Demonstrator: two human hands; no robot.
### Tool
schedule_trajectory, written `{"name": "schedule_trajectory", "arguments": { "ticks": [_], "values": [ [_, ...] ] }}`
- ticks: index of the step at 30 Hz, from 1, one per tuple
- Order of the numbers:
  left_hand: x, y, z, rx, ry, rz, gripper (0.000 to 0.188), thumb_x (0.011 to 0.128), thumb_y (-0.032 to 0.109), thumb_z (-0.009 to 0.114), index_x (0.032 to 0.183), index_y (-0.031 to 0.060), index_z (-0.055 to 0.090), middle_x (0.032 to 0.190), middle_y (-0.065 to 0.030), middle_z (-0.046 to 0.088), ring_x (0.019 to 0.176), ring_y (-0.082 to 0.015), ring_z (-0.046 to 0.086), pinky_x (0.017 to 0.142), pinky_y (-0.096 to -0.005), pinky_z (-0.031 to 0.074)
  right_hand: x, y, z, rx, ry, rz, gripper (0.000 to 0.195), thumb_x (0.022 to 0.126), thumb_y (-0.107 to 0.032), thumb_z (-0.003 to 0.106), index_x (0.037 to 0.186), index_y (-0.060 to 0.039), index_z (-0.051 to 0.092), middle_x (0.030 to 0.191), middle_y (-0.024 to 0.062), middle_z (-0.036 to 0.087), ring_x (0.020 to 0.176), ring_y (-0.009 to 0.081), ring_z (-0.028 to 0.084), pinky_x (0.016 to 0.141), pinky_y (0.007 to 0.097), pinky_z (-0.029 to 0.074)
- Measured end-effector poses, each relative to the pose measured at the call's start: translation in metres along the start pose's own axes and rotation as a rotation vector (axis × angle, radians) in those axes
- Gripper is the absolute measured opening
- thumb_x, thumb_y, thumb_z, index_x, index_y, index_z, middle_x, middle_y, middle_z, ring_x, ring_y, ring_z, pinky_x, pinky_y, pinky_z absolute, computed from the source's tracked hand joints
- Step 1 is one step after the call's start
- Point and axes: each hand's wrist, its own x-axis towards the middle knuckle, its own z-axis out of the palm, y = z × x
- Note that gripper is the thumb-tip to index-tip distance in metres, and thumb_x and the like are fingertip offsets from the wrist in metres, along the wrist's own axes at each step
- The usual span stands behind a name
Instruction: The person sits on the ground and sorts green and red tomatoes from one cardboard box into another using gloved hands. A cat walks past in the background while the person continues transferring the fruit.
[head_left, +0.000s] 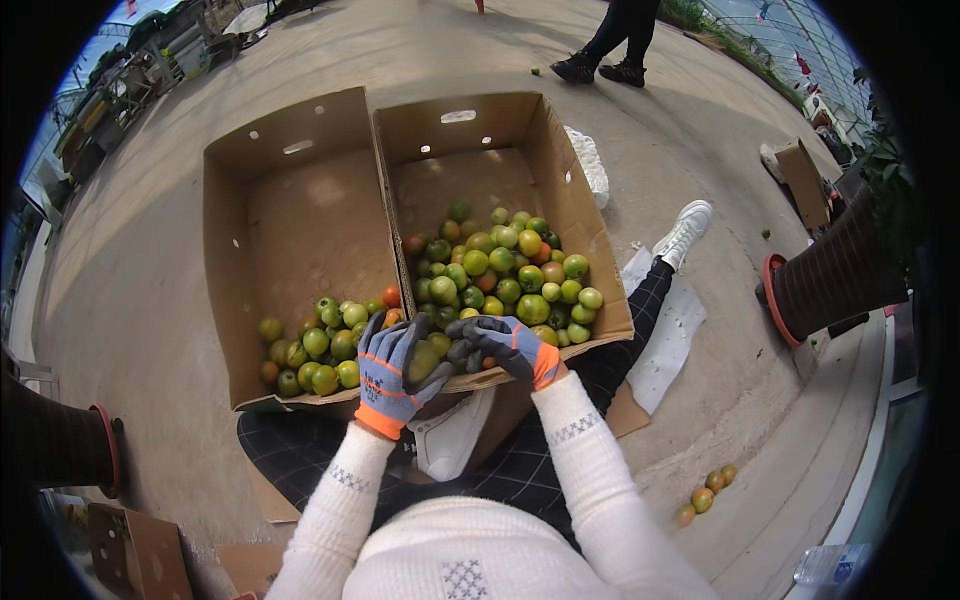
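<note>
Two open cardboard boxes stand side by side before me. The left box (225, 300) holds green and reddish tomatoes (316, 342) along its near end; the right box (600, 255) has a larger heap of mostly green tomatoes (501, 259). My left hand (394, 367), in a blue-grey and orange work glove, is curled around a yellowish-green tomato (423, 361) near the wall between the boxes. My right hand (510, 346), gloved alike, is at the near edge of the right box with its fingers bent over the tomatoes; whether they grip one is hidden.
Several tomatoes (703, 500) lie on the floor at right, near a plastic bottle (831, 564). White foam sheeting (667, 337) lies beside my outstretched leg. Large dark pots (832, 266) flank me. A person in black shoes (598, 70) stands beyond the boxes.
</note>
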Motion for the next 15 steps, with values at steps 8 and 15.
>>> {"name": "schedule_trajectory", "arguments": {
  "ticks": [8,15],
  "values": [
    [-0.034,-0.115,-0.037,0.388,-0.069,-0.775,0.073,0.077,0.045,0.075,0.137,0.0119,0.050,0.120,-0.0163,0.062,0.123,-0.0396,0.047,0.110,-0.0474,0.029,0.020,0.007,-0.103,-1.490,0.463,0.749,0.083,0.083,-0.072,0.047,0.132,-0.0060,0.057,0.133,0.0172,0.058,0.124,0.0320,0.054,0.107,0.0417,0.034],
    [-0.043,-0.115,-0.031,0.646,-0.176,-0.682,0.080,0.076,0.041,0.072,0.145,0.0151,0.041,0.143,-0.0159,0.044,0.135,-0.0350,0.036,0.117,-0.0480,0.020,0.051,0.048,-0.131,-1.300,0.542,0.874,0.098,0.073,-0.078,0.054,0.141,-0.0079,0.049,0.145,0.0148,0.047,0.134,0.0308,0.044,0.111,0.0418,0.032]
  ]
}}
